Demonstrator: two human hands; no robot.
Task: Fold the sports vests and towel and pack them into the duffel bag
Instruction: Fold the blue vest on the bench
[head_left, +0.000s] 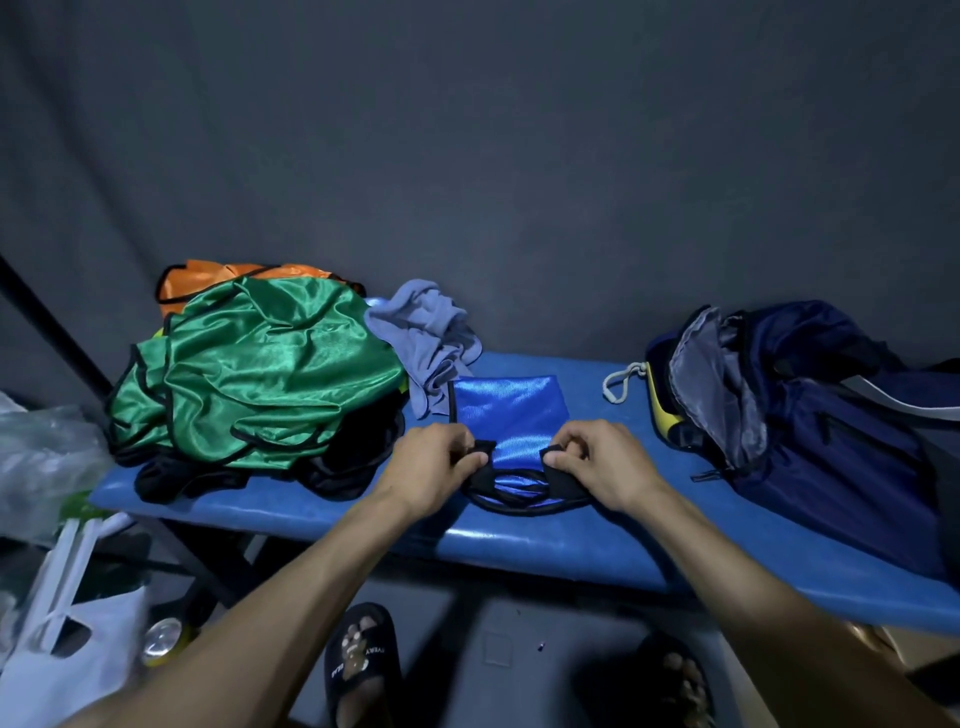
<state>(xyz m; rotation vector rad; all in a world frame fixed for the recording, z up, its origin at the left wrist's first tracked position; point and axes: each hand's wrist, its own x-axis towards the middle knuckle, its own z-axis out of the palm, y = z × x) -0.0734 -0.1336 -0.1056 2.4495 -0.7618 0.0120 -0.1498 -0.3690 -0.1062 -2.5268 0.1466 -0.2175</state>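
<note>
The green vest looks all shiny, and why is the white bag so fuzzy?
In the head view, the green vest is glossy cloth catching light in bright streaks; the white bag sits at the wide-angle picture's edge and looks smeared; the room is dim.

Blue bench (597, 545): vest pile (249, 374), towel (431, 338), blue vest (509, 410), duffel bag (810, 405)

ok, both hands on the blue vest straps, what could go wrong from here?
1. The blue vest is shiny and looks slippery; the fold may slide apart when the left hand and right hand let go of the straps.
2. Its near edge lies close to the bench front edge, so it could slip off to the floor.
3. The green vest heap and crumpled towel crowd the folding space and might snag.
</note>
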